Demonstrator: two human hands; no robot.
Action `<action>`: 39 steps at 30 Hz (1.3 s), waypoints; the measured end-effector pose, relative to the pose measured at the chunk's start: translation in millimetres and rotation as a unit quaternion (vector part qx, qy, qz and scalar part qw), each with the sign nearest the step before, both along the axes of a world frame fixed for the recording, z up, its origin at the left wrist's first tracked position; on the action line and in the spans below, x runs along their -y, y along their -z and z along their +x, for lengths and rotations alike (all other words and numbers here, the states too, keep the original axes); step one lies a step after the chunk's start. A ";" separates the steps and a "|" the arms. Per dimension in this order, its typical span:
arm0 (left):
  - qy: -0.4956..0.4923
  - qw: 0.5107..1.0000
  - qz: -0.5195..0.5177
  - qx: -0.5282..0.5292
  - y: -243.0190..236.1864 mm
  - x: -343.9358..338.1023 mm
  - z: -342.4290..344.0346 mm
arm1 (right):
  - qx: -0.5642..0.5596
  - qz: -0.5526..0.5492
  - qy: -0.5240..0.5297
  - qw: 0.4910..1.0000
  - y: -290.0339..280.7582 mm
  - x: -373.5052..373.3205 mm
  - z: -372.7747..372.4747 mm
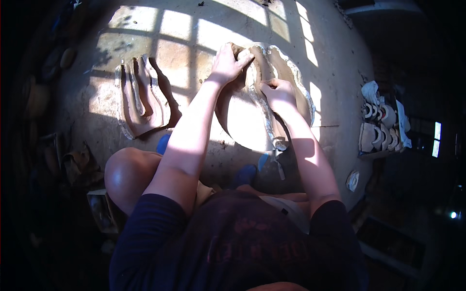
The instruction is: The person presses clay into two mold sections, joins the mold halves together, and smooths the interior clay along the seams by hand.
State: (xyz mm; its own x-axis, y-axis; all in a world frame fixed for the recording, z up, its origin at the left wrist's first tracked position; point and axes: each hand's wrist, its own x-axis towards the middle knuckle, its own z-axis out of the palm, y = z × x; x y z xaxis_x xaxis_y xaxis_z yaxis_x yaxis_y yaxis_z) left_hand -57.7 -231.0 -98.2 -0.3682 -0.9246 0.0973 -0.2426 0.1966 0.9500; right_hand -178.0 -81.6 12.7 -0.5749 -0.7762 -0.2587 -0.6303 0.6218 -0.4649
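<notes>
A large, wavy-edged mould-like piece (266, 119) lies in front of me, its rims crusted white and its long grooves lined with brown, clay-like material. My left hand (229, 64) grips its far left edge, thumb lying over the rim and fingers curled round the outside, partly hidden. Lower down on the right, my right hand (280, 95) is closed, with fingertips pressed together against the brown lining of a groove. Whatever those fingertips may pinch is hidden. To the left rests a second, smaller grooved piece (141, 99) of similar look, apart from both hands.
Window light and shadow bars cross the floor (213, 29). At the right stand rows of curved pale pieces (381, 136) beside a white cloth or bag (371, 92). A whitish round item (353, 180) lies nearer. A thin tool-like object (280, 170) sits just below the large piece, close to my blue-shod foot (245, 175).
</notes>
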 end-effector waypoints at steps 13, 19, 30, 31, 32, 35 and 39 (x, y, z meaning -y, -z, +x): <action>0.016 1.000 0.021 0.006 -3.8 5.0 -2.6 | -0.135 0.005 -0.157 0.978 6.1 -35.7 -16.7; 0.029 0.999 0.045 -0.009 -8.4 3.3 -5.2 | 0.024 0.081 -0.069 0.994 -12.1 -23.3 -22.5; 0.025 0.999 0.029 0.014 -5.0 4.5 -3.9 | 0.069 0.102 -0.001 0.992 -10.9 -39.4 -30.4; 0.022 0.999 0.020 0.023 -3.1 5.0 -4.3 | 0.120 0.125 0.044 0.984 -10.3 -38.5 -32.6; 0.023 0.999 0.021 0.023 -4.2 4.1 -4.3 | 0.120 0.126 0.046 0.984 -8.8 -40.9 -32.6; 0.025 0.999 0.031 0.011 -8.3 2.3 -4.7 | 0.074 0.114 0.042 0.990 -2.3 -56.7 -31.0; 0.024 0.999 0.033 0.019 -15.4 1.8 -6.0 | -0.037 0.034 -0.024 0.998 6.9 -89.1 -20.4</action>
